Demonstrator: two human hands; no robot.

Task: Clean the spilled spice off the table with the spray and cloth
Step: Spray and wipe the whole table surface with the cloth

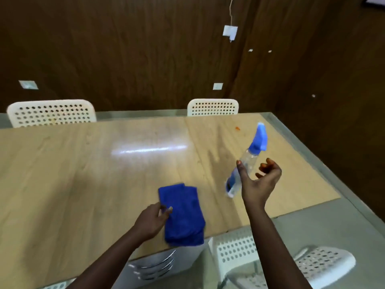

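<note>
A folded blue cloth [183,213] lies near the table's front edge. My left hand [152,220] holds its left edge, with fingertips curled onto the fabric. A clear spray bottle [248,161] with a blue trigger head stands tilted, its head leaning toward the far right. My right hand [258,180] is just in front of the bottle, palm up. Its thumb crosses the bottle's body and its spread, curved fingers stay apart from it. A small orange patch of spilled spice [237,128] sits near the far right corner of the wooden table [93,174].
Two white perforated chairs stand at the table's far side [52,113] [212,107]. More white chairs [320,265] are at the near right, below the table edge. A dark wood-panelled wall rises behind. The table's right edge borders a grey floor.
</note>
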